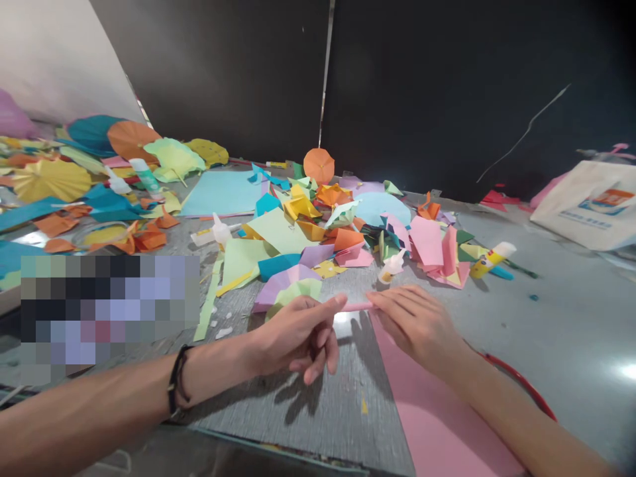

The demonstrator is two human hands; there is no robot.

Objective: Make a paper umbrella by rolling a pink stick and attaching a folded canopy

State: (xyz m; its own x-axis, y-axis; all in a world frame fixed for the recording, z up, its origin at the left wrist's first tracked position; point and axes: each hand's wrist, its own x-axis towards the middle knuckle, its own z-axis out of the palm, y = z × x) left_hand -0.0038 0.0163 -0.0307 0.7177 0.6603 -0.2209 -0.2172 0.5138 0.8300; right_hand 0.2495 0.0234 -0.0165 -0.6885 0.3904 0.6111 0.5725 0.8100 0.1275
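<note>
A pink paper sheet (437, 417) lies on the grey mat (322, 411) in front of me, its far corner folded into a narrow strip. My left hand (298, 334) pinches the left end of that strip with thumb and forefinger, the other fingers curled under. My right hand (420, 321) lies on the pink sheet with fingers stretched forward and held together, pressing the fold's right end. A dark band sits on my left wrist.
Beyond the hands lies a heap of coloured paper scraps and folded pieces (322, 232), with small glue bottles (221, 232), a glue stick (489, 260) and paper umbrellas (318, 164). A white bag (591, 202) is at the right, a red curved cord (521, 381) beside my right forearm.
</note>
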